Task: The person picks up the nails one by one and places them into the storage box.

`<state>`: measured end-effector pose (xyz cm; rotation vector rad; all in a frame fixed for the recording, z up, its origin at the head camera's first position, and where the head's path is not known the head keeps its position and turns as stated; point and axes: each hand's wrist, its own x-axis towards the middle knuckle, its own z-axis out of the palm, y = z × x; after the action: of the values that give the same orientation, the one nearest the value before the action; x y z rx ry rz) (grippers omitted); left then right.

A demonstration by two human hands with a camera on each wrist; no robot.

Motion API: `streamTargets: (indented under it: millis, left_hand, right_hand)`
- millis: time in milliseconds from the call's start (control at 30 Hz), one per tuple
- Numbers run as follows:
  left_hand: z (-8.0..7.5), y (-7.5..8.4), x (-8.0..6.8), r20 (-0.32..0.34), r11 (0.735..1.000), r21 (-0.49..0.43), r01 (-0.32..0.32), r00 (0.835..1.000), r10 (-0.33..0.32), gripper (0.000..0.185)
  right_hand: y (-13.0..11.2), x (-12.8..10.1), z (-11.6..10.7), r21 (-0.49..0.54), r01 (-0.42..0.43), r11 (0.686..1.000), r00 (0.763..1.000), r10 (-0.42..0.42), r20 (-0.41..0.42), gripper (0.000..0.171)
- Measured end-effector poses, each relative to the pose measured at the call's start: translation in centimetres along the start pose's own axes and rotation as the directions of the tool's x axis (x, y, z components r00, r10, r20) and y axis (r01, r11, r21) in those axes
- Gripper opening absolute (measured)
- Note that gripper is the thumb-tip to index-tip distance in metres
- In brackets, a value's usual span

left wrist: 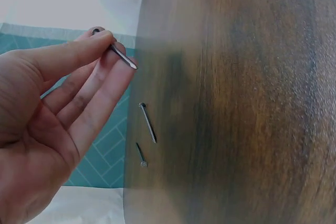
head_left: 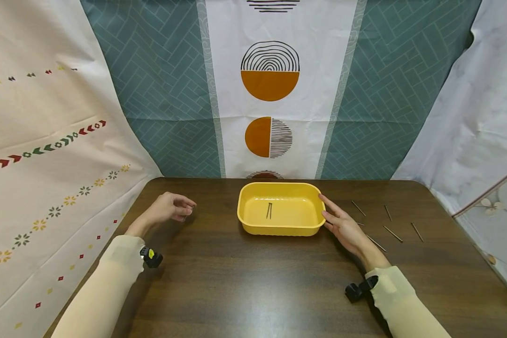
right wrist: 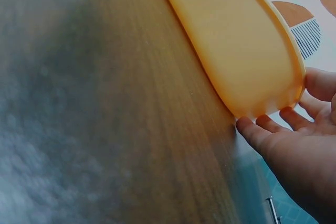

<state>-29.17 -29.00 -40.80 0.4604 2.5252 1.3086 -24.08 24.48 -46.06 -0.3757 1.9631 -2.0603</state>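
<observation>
My left hand (head_left: 169, 207) is raised over the left side of the table and pinches a nail (left wrist: 124, 57) between thumb and fingertips, its point sticking out past them. Below that hand, the left wrist view shows two nails (left wrist: 148, 123) lying on the wood. A shallow yellow plastic tray (head_left: 297, 211) stands near the table's back edge, with two nails (head_left: 269, 211) inside toward its left half. Against the tray's right end my right hand (head_left: 348, 229) rests its extended fingers, the fingertips spread along the outer wall in the right wrist view.
Several nails (head_left: 393, 234) lie scattered on the dark wooden table (head_left: 253, 286) to the right of the tray, some close beside the right hand. A patterned cloth (head_left: 173, 94) hangs behind the back edge, and light cloths hang at both sides.
</observation>
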Motion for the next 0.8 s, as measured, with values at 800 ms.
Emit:
streamTargets:
  millis: [800]
  left_hand:
    - [0.21, 0.25, 0.45, -0.047, 0.998, -0.058, 0.025, 0.998, -0.028, 0.036]
  right_hand:
    - [0.0, -0.05, 0.0, 0.008, 0.005, 1.0, 1.0, -0.005, 0.0, 0.063]
